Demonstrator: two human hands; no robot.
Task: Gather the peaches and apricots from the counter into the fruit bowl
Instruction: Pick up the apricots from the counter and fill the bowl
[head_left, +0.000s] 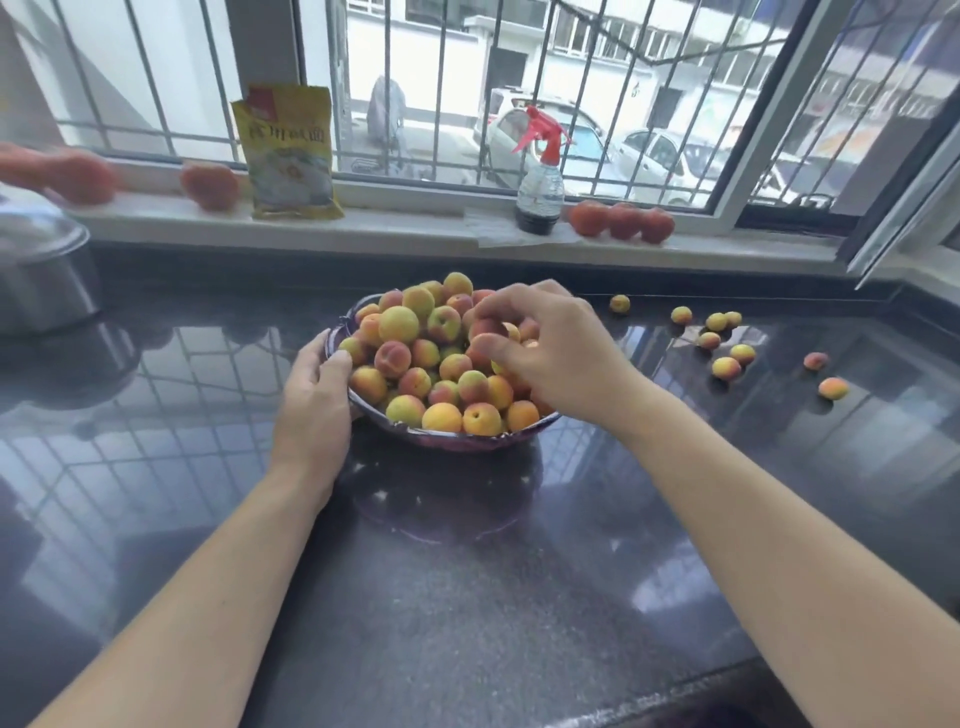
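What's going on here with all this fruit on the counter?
A person is gathering small peaches and apricots into a fruit bowl that is already heaped full. The left hand holds the bowl's rim, and the right hand is over the pile with its fingers curled round a fruit. About nine loose fruits are still scattered on the dark counter to the right. Bigger red fruits sit on the windowsill beside a spray bottle.
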